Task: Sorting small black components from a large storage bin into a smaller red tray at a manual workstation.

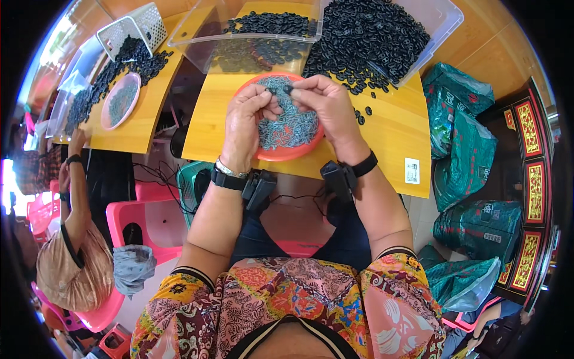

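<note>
Above an orange-red bowl, both of my hands are raised close together with their fingers pinched. My left hand is shut on a small black piece, partly hidden by the fingertips. A small dark piece also shows at the fingertips of my right hand; its shape is too small to make out. Many thin grey-blue pin-like pieces fill the bowl below, with a few red strands among them. The bowl stands on a yellow wooden table.
A clear bin lying at the back right spills a heap of black oval parts; a second clear bin stands left of it. Green woven bags line the right side. At the left table sits a co-worker by a pink bowl.
</note>
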Action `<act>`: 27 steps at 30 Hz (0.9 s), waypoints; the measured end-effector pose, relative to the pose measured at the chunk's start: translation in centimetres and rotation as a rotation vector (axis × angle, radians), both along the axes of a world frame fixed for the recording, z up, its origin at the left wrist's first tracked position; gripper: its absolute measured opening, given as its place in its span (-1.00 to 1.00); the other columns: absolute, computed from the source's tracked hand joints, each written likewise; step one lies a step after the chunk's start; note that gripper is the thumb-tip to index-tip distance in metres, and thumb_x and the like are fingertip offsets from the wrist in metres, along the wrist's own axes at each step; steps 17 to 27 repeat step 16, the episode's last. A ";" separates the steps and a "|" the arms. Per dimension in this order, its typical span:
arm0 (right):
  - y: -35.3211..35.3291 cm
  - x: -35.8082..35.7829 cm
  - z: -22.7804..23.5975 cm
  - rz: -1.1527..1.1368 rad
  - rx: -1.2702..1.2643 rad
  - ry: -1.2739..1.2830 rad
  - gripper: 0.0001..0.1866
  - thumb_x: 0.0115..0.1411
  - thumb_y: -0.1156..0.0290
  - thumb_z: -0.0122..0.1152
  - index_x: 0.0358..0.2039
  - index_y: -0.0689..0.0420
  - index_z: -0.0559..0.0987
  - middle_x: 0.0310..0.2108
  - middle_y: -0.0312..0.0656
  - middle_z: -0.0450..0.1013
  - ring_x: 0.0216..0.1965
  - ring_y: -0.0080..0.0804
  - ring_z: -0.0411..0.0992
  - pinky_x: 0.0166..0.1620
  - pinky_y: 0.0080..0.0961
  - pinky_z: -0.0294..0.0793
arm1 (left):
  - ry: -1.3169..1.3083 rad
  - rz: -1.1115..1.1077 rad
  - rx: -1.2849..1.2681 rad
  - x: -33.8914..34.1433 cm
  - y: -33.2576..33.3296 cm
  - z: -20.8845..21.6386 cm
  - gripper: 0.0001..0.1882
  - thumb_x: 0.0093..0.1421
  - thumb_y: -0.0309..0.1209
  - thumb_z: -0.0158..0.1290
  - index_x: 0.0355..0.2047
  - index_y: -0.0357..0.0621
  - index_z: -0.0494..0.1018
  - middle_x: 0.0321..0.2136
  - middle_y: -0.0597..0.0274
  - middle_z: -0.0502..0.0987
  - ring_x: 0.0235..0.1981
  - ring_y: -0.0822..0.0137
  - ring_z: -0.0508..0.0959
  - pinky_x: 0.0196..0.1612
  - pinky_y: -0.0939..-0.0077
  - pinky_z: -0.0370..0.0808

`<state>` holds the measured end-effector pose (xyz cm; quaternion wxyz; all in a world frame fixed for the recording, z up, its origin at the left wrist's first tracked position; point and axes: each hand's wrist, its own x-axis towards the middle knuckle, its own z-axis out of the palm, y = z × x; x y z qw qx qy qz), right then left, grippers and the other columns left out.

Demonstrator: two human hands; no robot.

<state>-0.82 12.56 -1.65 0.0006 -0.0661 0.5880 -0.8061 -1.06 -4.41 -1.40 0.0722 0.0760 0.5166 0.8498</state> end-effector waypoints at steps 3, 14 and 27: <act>0.2 0.1 -0.1 0.008 0.034 -0.048 -0.87 0.13 0.50 0.22 -0.29 0.19 0.57 -0.43 -0.29 0.51 -0.44 -0.64 0.44 -0.32 -0.72 0.43 | 0.017 -0.014 -0.033 -0.5 -0.6 -0.7 -0.86 0.23 -0.45 -0.08 -0.39 -0.27 0.41 -0.49 0.20 0.49 -0.47 0.44 0.48 -0.40 0.65 0.40; 0.5 0.1 -0.3 0.107 0.074 -0.141 -0.84 0.12 0.49 0.22 -0.25 0.18 0.57 -0.43 -0.32 0.50 -0.41 -0.62 0.45 -0.31 -0.71 0.45 | 0.025 -0.002 -0.083 -0.2 -0.4 -0.2 -0.87 0.22 -0.45 -0.05 -0.41 -0.24 0.43 -0.50 0.25 0.49 -0.48 0.47 0.47 -0.40 0.67 0.37; 0.5 0.0 -0.6 0.137 0.024 -0.154 -0.83 0.13 0.48 0.23 -0.24 0.18 0.57 -0.42 -0.32 0.50 -0.41 -0.61 0.46 -0.29 -0.69 0.47 | -0.019 -0.043 -0.076 -0.2 -0.5 -0.2 -0.89 0.19 -0.46 -0.02 -0.40 -0.24 0.45 -0.50 0.29 0.50 -0.46 0.48 0.48 -0.38 0.68 0.37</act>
